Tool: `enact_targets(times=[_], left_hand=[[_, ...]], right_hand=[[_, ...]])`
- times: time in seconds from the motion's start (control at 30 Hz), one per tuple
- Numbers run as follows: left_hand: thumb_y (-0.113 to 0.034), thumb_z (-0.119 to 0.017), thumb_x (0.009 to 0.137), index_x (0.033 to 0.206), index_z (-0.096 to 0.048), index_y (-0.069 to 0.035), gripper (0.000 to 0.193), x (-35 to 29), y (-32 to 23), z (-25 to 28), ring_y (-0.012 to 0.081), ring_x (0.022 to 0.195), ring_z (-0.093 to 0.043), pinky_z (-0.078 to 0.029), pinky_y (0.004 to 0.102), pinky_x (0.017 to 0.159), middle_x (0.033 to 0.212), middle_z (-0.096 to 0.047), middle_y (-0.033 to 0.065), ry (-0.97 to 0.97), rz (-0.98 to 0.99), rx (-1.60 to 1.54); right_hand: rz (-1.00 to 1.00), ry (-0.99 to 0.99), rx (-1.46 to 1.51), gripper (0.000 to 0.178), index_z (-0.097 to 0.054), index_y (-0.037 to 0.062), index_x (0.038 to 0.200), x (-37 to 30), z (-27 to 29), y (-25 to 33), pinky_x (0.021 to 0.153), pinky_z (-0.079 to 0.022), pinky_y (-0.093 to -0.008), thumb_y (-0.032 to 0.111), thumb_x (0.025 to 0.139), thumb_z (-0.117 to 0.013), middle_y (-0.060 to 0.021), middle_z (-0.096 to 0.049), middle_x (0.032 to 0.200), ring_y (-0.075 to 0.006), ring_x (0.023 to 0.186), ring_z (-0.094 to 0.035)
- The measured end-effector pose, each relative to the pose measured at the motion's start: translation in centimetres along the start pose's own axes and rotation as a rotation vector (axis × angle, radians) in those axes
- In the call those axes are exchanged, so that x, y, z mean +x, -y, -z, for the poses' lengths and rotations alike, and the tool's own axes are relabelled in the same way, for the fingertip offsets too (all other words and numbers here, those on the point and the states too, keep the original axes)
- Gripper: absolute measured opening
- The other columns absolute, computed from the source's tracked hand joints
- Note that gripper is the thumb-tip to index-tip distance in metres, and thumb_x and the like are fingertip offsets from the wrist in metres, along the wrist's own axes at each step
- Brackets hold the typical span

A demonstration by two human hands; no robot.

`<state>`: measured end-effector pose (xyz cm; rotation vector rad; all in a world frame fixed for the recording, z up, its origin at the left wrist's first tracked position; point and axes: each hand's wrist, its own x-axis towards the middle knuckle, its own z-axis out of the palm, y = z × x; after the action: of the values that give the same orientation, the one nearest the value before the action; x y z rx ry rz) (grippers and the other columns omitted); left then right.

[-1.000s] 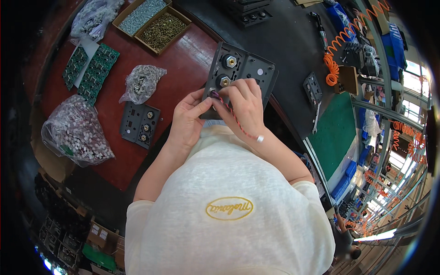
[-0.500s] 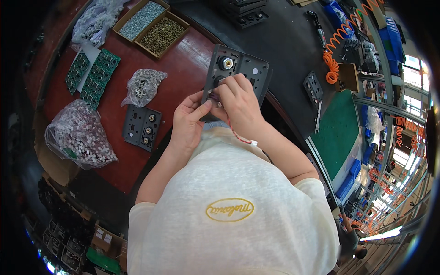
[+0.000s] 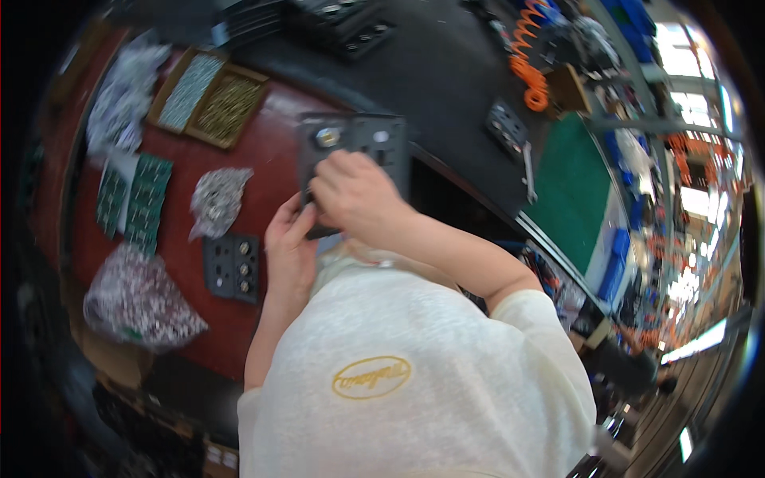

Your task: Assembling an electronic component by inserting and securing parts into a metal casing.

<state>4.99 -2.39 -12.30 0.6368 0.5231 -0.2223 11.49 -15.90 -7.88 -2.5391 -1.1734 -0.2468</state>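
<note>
Close to my body stands a dark grey metal panel with holes and a hex nut fitting near its far left corner. My left hand is closed at the panel's near left edge, thumb and fingers pinched against it. Over the panel's near left part, my right hand is closed with its fingertips pressed together; what they grip is hidden. A small white connector shows, blurred, below the right wrist. On the red surface left of my hands lies a second dark panel with several brass-coloured fittings.
On the left are a bag of metal rings, green circuit boards, a bag of white connectors and a cardboard tray of small parts. At right lie another panel, a wrench and an orange coiled hose.
The view has shifted, and the picture is more blurred. My hands and the panel appear farther left and lower in view. The red and black wire under my right hand is now barely visible.
</note>
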Motion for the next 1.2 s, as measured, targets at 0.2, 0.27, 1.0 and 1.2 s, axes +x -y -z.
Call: enact_targets(times=[0.2, 0.27, 1.0, 1.2], left_hand=[[-0.01, -0.055, 0.089, 0.12, -0.047, 0.002, 0.034, 0.5, 0.2, 0.7, 0.0168, 0.104, -0.055, -0.044, 0.0331, 0.091, 0.113, -0.056, 0.0094, 0.086, 0.005, 0.082], [-0.011, -0.054, 0.09, 0.121, -0.046, 0.002, 0.035, 0.6, 0.2, 0.7, 0.0173, 0.106, -0.054, -0.044, 0.0338, 0.092, 0.116, -0.055, 0.0095, 0.129, 0.017, 0.103], [0.003, -0.065, 0.079, 0.11, -0.054, 0.005, 0.033, 2.8, 1.3, -3.9, 0.0133, 0.097, -0.057, -0.046, 0.0265, 0.085, 0.106, -0.059, 0.01, 0.13, -0.161, 0.58], [0.003, -0.065, 0.074, 0.103, -0.057, 0.002, 0.03, 1.0, 0.6, -2.9, 0.0218, 0.099, -0.057, -0.046, 0.0319, 0.086, 0.106, -0.059, 0.0109, 0.258, -0.488, 0.918]], right_hand=[[-0.038, -0.063, -0.078, 0.018, -0.057, 0.0069, 0.073, -1.7, -2.0, -0.1, 0.073, -0.039, -0.0302, 0.022, 0.065, -0.063, -0.0045, -0.054, 0.079, -0.0207, 0.085, -0.049], [-0.048, -0.066, -0.066, 0.018, -0.058, 0.0061, 0.075, -1.7, 0.1, -0.3, 0.074, -0.039, -0.0294, 0.021, 0.065, -0.063, -0.0039, -0.054, 0.08, -0.0203, 0.086, -0.049], [-0.506, 0.008, 0.847, 0.038, -0.054, 0.002, 0.118, -6.1, 2.2, -3.8, 0.088, -0.043, -0.033, -0.007, 0.081, -0.054, -0.0139, -0.054, 0.109, -0.0272, 0.105, -0.052], [-0.871, 0.055, 1.739, 0.032, -0.059, -0.006, 0.109, -6.9, 2.5, -4.3, 0.088, -0.044, -0.0314, 0.019, 0.089, -0.058, -0.0117, -0.063, 0.1, -0.0182, 0.097, -0.058]])
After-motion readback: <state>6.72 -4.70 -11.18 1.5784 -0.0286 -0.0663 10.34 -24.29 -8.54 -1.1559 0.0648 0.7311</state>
